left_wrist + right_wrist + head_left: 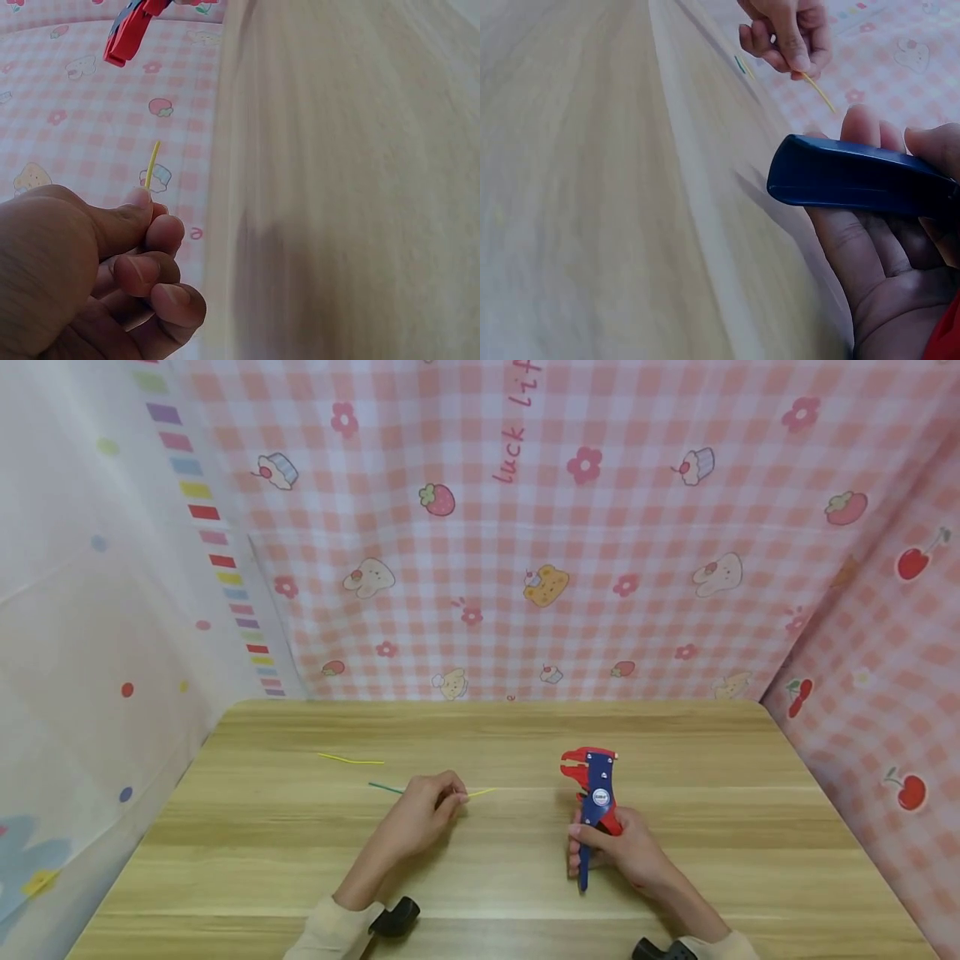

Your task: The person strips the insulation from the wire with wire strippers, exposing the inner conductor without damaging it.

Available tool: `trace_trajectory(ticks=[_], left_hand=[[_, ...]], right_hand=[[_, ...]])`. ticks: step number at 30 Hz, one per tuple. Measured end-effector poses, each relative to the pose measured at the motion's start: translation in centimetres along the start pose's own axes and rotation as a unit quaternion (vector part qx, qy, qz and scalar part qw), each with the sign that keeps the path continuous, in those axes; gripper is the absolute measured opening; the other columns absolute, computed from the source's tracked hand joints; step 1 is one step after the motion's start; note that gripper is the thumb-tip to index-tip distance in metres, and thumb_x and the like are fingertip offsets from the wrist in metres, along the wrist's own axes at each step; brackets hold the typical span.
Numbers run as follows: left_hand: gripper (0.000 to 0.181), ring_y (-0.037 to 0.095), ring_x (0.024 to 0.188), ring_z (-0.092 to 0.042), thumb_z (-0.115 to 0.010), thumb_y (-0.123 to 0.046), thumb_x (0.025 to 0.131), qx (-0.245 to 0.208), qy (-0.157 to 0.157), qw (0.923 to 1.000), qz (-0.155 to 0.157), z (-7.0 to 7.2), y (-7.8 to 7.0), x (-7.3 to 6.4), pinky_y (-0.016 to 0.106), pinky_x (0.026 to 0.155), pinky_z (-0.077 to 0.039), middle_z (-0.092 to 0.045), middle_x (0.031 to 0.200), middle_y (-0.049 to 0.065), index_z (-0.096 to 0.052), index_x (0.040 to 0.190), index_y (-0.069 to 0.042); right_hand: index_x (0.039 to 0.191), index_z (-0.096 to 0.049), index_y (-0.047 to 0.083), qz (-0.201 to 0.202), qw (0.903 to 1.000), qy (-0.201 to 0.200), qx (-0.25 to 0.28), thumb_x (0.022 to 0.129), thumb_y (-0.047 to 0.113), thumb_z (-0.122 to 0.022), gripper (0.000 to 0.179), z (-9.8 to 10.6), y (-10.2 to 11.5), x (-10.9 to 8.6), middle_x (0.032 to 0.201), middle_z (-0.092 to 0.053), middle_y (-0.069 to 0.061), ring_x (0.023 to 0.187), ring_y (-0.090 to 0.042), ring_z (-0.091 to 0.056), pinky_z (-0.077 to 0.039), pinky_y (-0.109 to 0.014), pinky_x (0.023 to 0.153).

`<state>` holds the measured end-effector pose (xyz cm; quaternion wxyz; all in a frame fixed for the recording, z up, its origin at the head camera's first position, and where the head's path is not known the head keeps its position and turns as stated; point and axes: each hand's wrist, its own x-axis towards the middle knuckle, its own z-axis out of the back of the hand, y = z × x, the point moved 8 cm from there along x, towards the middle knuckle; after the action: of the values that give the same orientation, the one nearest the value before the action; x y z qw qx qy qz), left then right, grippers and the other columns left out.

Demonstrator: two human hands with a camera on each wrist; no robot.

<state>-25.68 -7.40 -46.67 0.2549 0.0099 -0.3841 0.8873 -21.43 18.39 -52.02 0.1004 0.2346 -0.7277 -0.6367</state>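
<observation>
Between thumb and index finger, my left hand (427, 812) pinches a thin yellow wire (482, 792); its free end points right, and in the left wrist view the wire tip (153, 162) stands out past the thumb. My right hand (628, 850) grips a red and blue wire stripper (600, 785) by its handles, the head up and its jaws facing left, apart from the wire. In the right wrist view a blue handle (859, 176) lies across the fingers. A green wire (384, 787) lies on the table behind the left hand, which may hide part of it.
Another yellow wire (351, 761) lies on the wooden table (495, 877), farther back on the left. A pink checked cloth (480, 535) hangs behind the table's back edge, with more cloth at both sides. Black wrist devices (395, 917) sit at both cuffs.
</observation>
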Motion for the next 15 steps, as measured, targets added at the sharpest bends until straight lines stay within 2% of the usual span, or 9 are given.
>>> trace_trajectory(ticks=[7, 15], left_hand=[[0.009, 0.001, 0.061, -0.046, -0.063, -0.010, 0.101, -0.005, -0.003, 1.0000, 0.001, 0.0, -0.3, 0.1, 0.020, 0.058, -0.044, -0.054, 0.066, -0.006, -0.067, 0.093, -0.008], [0.009, 0.002, 0.063, -0.049, -0.062, -0.010, 0.102, -0.010, 0.000, 0.9999, 0.004, -0.2, -0.8, 0.6, 0.020, 0.058, -0.044, -0.063, 0.072, 0.001, -0.068, 0.094, -0.009]], right_hand=[[0.128, -0.045, -0.014, -0.034, 0.9994, -0.008, -0.007, 0.100, 0.023, -0.068, 0.051, -1.2, -0.6, 0.5, 0.091, -0.070, -0.007, 0.081, -0.025, -0.074, -0.061, -0.050, 0.086], [0.130, -0.051, -0.012, -0.042, 0.9990, -0.001, -0.014, 0.099, 0.023, -0.070, 0.051, -2.4, -0.5, 0.8, 0.090, -0.070, -0.008, 0.080, -0.024, -0.072, -0.062, -0.047, 0.085]])
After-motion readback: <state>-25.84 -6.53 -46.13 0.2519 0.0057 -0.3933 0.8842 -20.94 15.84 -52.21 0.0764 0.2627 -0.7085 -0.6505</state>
